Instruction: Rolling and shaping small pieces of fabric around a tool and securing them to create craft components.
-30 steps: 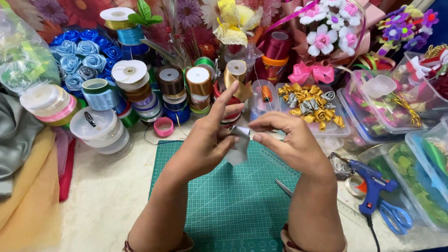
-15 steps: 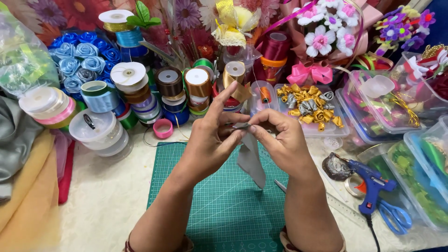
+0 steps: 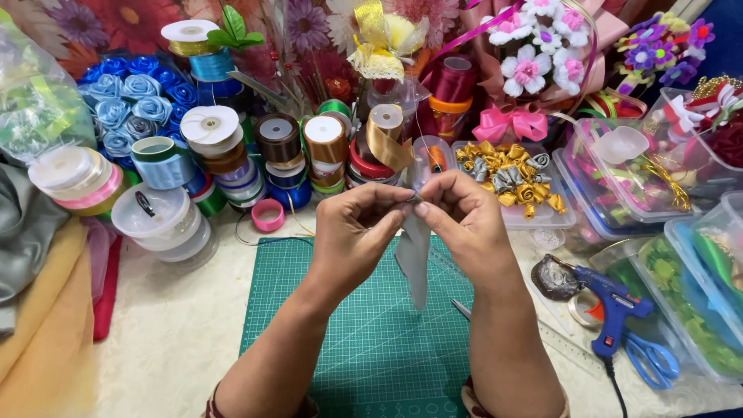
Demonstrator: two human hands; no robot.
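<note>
While both hands, the left hand (image 3: pixel 357 224) and right hand (image 3: pixel 463 220), pinch the top of a grey ribbon (image 3: pixel 415 259) above the green mat (image 3: pixel 364 333), the fold looks underway, wanting tighter rolling.

Strip of silver-grey satin ribbon (image 3: pixel 416 255), glossy, narrow at top and widening slightly downward. Upper end pinched between fingertips of 2 hands, left hand (image 3: pixel 357 228) and right hand (image 3: pixel 464 224), meeting at about the same height. Top portion gathered or folded small; exact fold hidden by fingers. Remainder hanging free, nearly vertical with a slight twist, lower end cut roughly straight. Suspended above green cutting mat (image 3: pixel 371 340); contact with it cannot be told.
</note>
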